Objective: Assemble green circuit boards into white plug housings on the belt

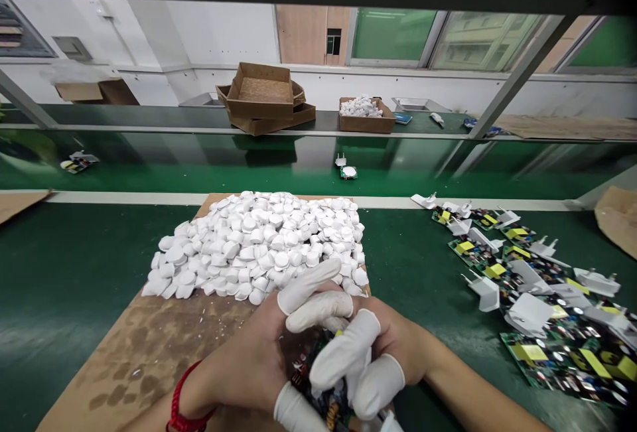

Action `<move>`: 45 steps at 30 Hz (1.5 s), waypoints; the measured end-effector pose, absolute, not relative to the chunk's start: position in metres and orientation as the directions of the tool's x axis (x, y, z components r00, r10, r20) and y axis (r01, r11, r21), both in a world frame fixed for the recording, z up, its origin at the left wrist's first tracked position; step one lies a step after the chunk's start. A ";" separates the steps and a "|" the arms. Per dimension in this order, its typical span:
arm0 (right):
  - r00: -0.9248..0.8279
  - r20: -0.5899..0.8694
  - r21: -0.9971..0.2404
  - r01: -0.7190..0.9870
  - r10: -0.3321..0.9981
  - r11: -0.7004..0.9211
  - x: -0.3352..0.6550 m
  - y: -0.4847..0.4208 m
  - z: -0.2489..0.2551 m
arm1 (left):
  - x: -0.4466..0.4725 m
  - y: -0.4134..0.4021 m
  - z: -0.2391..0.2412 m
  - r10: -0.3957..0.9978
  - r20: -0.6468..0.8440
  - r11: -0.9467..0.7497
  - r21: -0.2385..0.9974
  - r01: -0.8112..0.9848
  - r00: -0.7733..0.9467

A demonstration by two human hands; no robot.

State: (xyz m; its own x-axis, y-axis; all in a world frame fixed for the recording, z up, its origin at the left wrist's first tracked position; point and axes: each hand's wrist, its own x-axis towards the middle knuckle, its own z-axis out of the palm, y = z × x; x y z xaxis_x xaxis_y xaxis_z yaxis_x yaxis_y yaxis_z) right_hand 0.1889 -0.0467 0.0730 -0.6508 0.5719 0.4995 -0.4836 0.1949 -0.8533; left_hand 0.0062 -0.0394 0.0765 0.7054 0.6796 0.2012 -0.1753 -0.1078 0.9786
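Observation:
Both hands meet at the bottom centre, fingers capped in white finger cots. My left hand [259,352], with a red cord on its wrist, curls round a dark circuit board [323,399] with copper coils. My right hand [383,352] presses against the same board from the right, fingers bent over it. A white plastic part shows at the lower edge under the right hand. Just beyond the hands lies a big heap of white plastic caps [259,243] on a brown cardboard sheet [149,346].
To the right lie several circuit boards with yellow parts and white plug housings [537,286] on the green table. Behind runs a green conveyor [199,160] carrying a plug and board [347,170]. Cardboard boxes [263,97] and a box of white parts [365,113] stand on the far shelf.

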 end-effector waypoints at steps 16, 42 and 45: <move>-0.708 0.376 -0.909 -0.406 0.597 0.092 0.197 -0.047 0.057 | 0.000 -0.038 0.065 0.677 0.181 -0.110 0.983 -0.145 0.713; -0.466 0.390 -0.918 -0.270 0.794 0.292 0.209 -0.042 0.060 | 0.002 -0.026 0.089 0.368 0.583 -0.847 0.532 0.002 0.724; -0.409 0.358 -0.918 -0.320 0.839 0.235 0.207 -0.041 0.058 | 0.001 -0.027 0.085 0.361 0.612 -0.891 0.450 0.066 0.704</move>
State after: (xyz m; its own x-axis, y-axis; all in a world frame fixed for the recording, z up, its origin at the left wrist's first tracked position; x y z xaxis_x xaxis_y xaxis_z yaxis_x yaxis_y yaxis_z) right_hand 0.2070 -0.0412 0.0576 -0.4092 0.8395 0.3575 -0.3204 0.2347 -0.9177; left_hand 0.0015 -0.0273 0.0848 0.7037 0.3612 0.6119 0.0662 -0.8908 0.4496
